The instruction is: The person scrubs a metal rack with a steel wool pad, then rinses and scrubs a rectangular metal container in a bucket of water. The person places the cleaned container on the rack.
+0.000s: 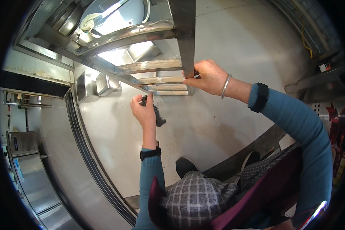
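Observation:
A stainless steel rack [187, 31] with several rungs [151, 66] rises in front of me. Around the lower part of its right upright, my right hand [208, 77] has its fingers and thumb closed. My left hand [143, 110] holds a dark steel wool scourer [158, 116], which hangs down on the hand's right side. The left fingertips are at the lower end of the rack's left post; whether they touch the metal cannot be made out. Part of the scourer is hidden by the hand.
Metal food pans [109, 84] stand on the light floor [189, 120] left of the rack. Behind the rungs are a large bluish basin [115, 14], a pale cloth [89, 23] and steel bowls [70, 21]. A dark floor track [86, 143] runs along the left, near a steel cabinet [36, 181].

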Tool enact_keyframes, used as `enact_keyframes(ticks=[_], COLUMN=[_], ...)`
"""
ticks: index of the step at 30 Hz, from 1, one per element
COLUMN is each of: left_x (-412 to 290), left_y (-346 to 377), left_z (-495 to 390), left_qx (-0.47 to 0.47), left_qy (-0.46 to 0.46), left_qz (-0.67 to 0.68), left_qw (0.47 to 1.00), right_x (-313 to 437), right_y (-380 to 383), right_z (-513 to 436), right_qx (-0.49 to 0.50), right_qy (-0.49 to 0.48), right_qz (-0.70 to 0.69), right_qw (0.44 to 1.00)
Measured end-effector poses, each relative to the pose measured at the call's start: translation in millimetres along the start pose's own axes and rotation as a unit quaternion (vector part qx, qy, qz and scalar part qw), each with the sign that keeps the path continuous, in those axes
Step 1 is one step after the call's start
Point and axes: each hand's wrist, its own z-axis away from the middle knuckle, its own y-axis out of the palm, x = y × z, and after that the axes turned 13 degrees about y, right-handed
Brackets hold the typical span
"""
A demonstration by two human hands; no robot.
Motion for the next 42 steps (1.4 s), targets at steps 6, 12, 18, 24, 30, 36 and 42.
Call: enact_keyframes(ticks=[6, 12, 18, 24, 30, 36, 42], left_x=[-20, -34, -51, -62, -86, -158, -184], left_y=[-4, 1, 9, 25, 5, -4, 23], left_z=[4, -26, -12, 23, -27, -101, -108], left_qx=[-0.071, 0.021, 0.040, 0.066, 0.041, 0.063, -0.008], left_qy=[0.040, -0.064, -0.018, -0.186, 0.006, 0.110, 0.067], left_qz=[0.160, 0.248, 0.238, 0.326, 0.221, 0.330, 0.304], left_qw=[0.984, 0.966, 0.970, 0.925, 0.974, 0.935, 0.950], right_x=[-3, -20, -43, -13, -28, -37, -30], right_y=[14, -10, 15, 134, 143, 99, 112], right_z=[7, -12, 10, 53, 10, -31, -46], right_qx=[-0.024, -0.017, -0.238, -0.101, -0.219, -0.291, -0.176], right_qy=[0.018, 0.016, 0.217, 0.136, 0.262, 0.072, 0.153], right_qz=[-0.077, -0.045, -0.069, -0.300, -0.545, -0.345, -0.330], right_qw=[0.997, 0.999, 0.944, 0.939, 0.766, 0.889, 0.915])
